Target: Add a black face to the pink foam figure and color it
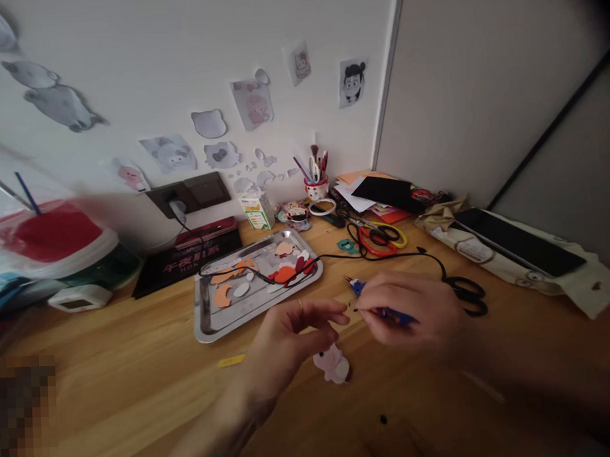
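My left hand (301,328) is held over the table with its fingers stretched out and the thumb apart from them. A ring shows on one finger. My right hand (412,308) is closed around a blue glue gun (401,316), whose metal tip points away to the left. A tiny dark bit (356,310) shows at my right fingertips; whether it is pinched I cannot tell. Below my left hand lies a small pink felt-like animal figure (334,365) with a pale belly. A black dot-like piece (383,419) is nearer to me.
A metal tray (211,332) holds orange, white and red cut-outs. A black cord (336,256) crosses it toward the wall socket (188,196). Scissors (467,295) lie right of my right hand. Behind stand a pen cup (316,188) and a small carton (257,211). A yellow strip (231,360) lies left.
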Available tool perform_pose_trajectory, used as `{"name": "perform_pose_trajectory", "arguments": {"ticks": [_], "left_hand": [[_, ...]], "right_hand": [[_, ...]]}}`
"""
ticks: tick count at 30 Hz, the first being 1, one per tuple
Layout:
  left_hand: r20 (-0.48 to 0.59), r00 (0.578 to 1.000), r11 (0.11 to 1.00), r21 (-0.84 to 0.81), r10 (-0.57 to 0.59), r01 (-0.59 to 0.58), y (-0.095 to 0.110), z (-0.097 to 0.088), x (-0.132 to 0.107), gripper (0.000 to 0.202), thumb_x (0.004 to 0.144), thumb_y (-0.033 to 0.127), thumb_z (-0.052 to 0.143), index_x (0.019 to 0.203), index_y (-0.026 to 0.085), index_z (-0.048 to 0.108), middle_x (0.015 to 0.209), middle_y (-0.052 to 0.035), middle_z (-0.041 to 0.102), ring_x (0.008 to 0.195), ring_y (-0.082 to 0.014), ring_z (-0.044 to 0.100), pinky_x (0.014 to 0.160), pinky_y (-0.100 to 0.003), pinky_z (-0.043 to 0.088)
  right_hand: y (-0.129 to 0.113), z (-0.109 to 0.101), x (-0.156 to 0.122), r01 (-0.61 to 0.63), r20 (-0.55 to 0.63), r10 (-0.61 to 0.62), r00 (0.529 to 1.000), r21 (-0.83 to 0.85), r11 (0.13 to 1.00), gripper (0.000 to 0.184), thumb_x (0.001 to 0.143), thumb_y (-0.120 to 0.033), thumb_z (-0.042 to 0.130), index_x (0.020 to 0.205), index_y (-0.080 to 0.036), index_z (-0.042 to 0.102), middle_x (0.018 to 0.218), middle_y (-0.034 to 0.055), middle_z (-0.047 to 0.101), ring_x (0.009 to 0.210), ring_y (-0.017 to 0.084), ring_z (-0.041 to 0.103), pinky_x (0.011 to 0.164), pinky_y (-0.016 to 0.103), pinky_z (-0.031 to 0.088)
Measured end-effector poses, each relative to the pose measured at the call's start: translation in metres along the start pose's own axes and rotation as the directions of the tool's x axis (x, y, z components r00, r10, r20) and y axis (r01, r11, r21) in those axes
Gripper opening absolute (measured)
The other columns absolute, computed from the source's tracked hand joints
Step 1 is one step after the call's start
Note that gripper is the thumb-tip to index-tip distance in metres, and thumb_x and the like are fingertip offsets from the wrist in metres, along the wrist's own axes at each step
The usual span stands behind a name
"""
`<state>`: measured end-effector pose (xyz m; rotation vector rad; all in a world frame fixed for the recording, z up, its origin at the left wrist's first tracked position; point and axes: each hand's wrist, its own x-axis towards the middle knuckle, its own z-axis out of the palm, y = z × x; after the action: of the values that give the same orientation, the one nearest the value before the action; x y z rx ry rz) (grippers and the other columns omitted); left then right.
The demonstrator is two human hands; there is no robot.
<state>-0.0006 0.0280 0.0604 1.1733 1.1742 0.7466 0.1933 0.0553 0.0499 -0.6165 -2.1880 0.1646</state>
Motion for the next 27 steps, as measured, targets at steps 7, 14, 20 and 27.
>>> {"name": "perform_pose_trajectory", "arguments": {"ticks": [7, 14, 20, 27], "left_hand": [[0.024, 0.996, 0.991, -0.097, -0.09, 0.092, 0.002, 0.005, -0.009, 0.015, 0.067, 0.028, 0.068, 0.079, 0.018, 0.07, 0.075, -0.0001, 0.069, 0.064, -0.0103, 0.058, 0.06, -0.02, 0.045], [-0.098, 0.924, 0.565, 0.813, 0.369, -0.14, -0.047, -0.07, -0.017, 0.014, 0.08, 0.022, 0.053, 0.089, 0.021, 0.064, 0.095, -0.006, 0.065, 0.092, -0.0222, 0.058, 0.084, -0.041, 0.044], [-0.029, 0.922, 0.475, 0.863, 0.386, -0.171, -0.083, -0.092, -0.018, 0.009, 0.075, 0.02, 0.059, 0.082, 0.023, 0.064, 0.093, -0.0033, 0.064, 0.086, -0.02, 0.059, 0.076, -0.035, 0.048], [-0.157, 0.875, 0.48, 0.872, 0.458, -0.094, -0.07, -0.089, -0.04, 0.007, 0.083, 0.028, 0.053, 0.086, 0.022, 0.056, 0.079, 0.0002, 0.066, 0.07, -0.0171, 0.063, 0.063, -0.029, 0.049]], "right_hand": [[0.006, -0.005, -0.006, 0.334, 0.117, -0.314, 0.942, -0.265, 0.904, 0.012, 0.077, -0.014, 0.058, 0.089, -0.018, 0.057, 0.083, 0.0002, 0.065, 0.071, 0.012, 0.056, 0.061, 0.026, 0.043], [0.008, 0.001, -0.006, 0.289, 0.096, -0.274, 0.957, -0.242, 0.926, 0.012, 0.077, -0.012, 0.058, 0.088, -0.016, 0.058, 0.082, 0.0001, 0.065, 0.072, 0.011, 0.057, 0.063, 0.025, 0.045], [0.005, 0.009, -0.003, 0.272, 0.103, -0.257, 0.961, -0.185, 0.944, 0.009, 0.076, -0.012, 0.058, 0.084, -0.016, 0.059, 0.078, 0.0003, 0.064, 0.07, 0.011, 0.057, 0.063, 0.024, 0.044], [-0.009, 0.014, 0.011, -0.191, 0.184, 0.15, 0.971, 0.231, 0.954, 0.009, 0.077, -0.01, 0.052, 0.075, -0.017, 0.057, 0.075, 0.0002, 0.061, 0.061, 0.008, 0.054, 0.054, 0.021, 0.043]]}}
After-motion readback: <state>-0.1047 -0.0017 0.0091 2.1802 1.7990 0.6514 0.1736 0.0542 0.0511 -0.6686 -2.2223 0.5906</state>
